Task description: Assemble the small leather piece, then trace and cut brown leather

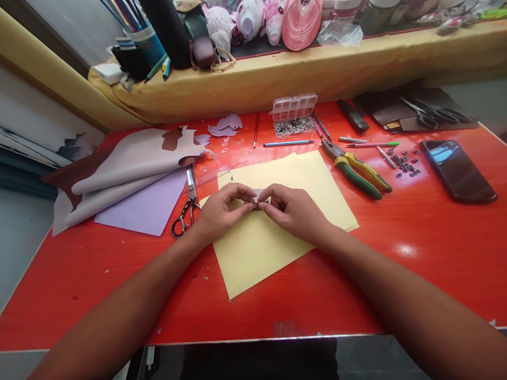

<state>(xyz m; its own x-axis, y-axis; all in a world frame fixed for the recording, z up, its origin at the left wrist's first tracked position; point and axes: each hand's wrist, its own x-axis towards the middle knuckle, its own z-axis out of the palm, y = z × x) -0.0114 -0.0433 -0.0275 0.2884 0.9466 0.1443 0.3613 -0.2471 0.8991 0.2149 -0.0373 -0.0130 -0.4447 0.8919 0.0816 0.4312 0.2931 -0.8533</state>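
Small pale piece [260, 195] pinched at its near edge between 2 bare hands, above a yellow sheet [273, 235]; contact with the sheet cannot be told. The left hand [231, 205] and the right hand [292, 207] approach from opposite sides, thumb and index finger of each closed on the piece, the 2 thumb tips almost meeting at its dark near edge. The piece lies directly between the fingertips, about equally near to each hand; its longer visible extent appears to run left to right, though the fingers hide its ends. Scissors [190, 186] lie just beside the left hand; pliers [358, 173] lie beyond the right hand, on the red table [396, 237].
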